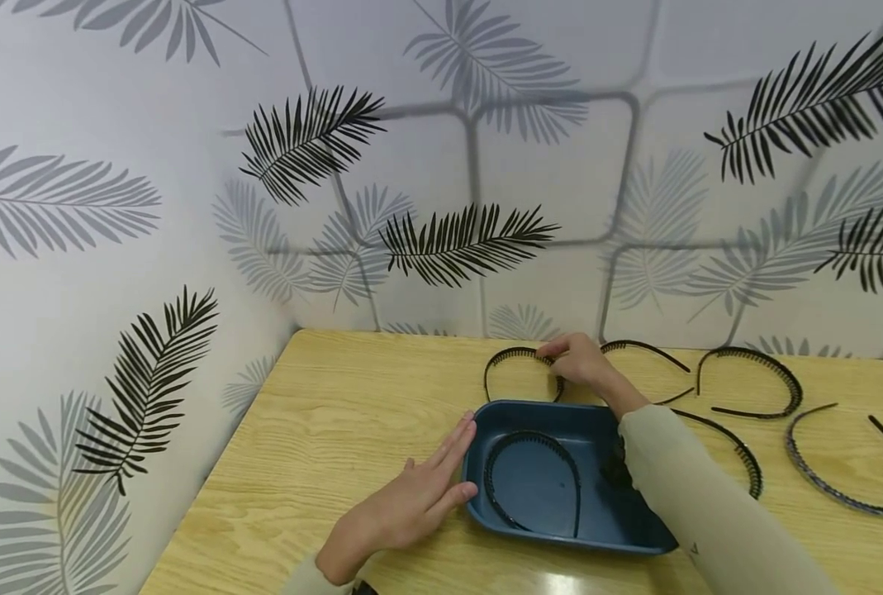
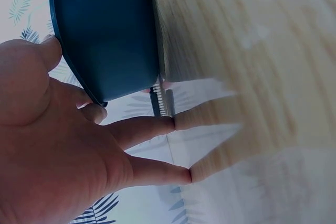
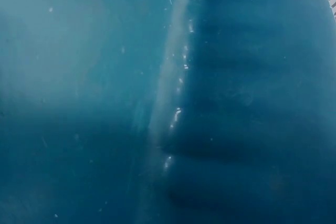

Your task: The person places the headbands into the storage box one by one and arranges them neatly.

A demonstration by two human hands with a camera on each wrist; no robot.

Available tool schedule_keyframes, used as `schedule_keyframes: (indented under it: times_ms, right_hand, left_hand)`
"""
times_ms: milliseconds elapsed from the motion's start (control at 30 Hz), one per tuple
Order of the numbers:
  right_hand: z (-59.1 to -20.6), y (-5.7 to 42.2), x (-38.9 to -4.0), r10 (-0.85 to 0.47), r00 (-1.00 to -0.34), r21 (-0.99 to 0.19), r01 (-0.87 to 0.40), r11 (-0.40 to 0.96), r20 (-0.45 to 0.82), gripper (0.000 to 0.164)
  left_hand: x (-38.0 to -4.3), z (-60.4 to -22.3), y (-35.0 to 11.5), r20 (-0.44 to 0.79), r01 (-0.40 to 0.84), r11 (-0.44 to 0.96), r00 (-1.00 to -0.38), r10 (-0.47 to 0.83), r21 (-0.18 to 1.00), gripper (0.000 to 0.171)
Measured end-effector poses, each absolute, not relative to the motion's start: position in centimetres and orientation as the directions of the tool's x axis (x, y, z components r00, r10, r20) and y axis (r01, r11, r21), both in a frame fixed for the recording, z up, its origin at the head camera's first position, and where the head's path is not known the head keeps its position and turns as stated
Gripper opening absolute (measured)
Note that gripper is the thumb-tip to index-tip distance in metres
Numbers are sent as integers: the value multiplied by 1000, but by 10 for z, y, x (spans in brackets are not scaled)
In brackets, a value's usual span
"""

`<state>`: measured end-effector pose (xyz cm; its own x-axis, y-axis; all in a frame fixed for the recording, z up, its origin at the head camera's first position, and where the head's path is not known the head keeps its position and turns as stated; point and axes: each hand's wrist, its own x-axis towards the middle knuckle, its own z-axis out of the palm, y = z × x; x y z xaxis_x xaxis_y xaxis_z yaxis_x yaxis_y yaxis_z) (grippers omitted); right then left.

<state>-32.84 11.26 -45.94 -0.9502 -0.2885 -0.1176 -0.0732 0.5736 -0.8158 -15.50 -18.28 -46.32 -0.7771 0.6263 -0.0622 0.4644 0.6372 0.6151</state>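
Wooden table [image 1: 322,430] carries a blue tray [image 1: 634,529] at centre, one black headband [image 1: 532,479] lying inside. Left hand [image 1: 411,504] at the tray's 9 o'clock, fingers straight against its wall. Right hand [image 1: 578,359] at 12 o'clock pinches another headband [image 1: 502,359] on the tabletop. Four more headbands [image 1: 753,380] lie toward 2 o'clock.

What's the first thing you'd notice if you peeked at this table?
Probably the dark blue tray in the middle of the wooden table, with one black headband lying inside it. The left hand rests flat against the tray's left side, while the right hand reaches past the tray and pinches another headband behind it. More black headbands lie scattered to the right.
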Motion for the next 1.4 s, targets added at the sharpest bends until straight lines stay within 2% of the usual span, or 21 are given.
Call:
schedule_keyframes:
  times_ms: [400, 733, 933, 1233, 1400]
  right_hand:
    - [-461, 121, -323, -295, -946, -836, -53, 546, -133, 42]
    - [-448, 126, -319, -313, -932, -900, 27, 436, -180, 46]
    - [-438, 133, -316, -354, -926, -940, 5, 340, -133, 43]
    - [-423, 136, -311, -306, -942, -957, 47, 285, -138, 44]
    - [-414, 141, -307, -307, -948, -959, -13, 282, -77, 43]
  left_hand:
    - [-153, -467, -178, -73, 452, 636, -778, 624, 626, 71]
    - [-155, -464, -178, -68, 456, 627, -773, 630, 632, 72]
    - [-156, -462, -180, -72, 453, 629, -774, 629, 632, 71]
    - [-155, -462, -181, -64, 464, 634, -775, 629, 619, 72]
    - [-154, -462, -181, -68, 459, 633, -774, 629, 624, 72]
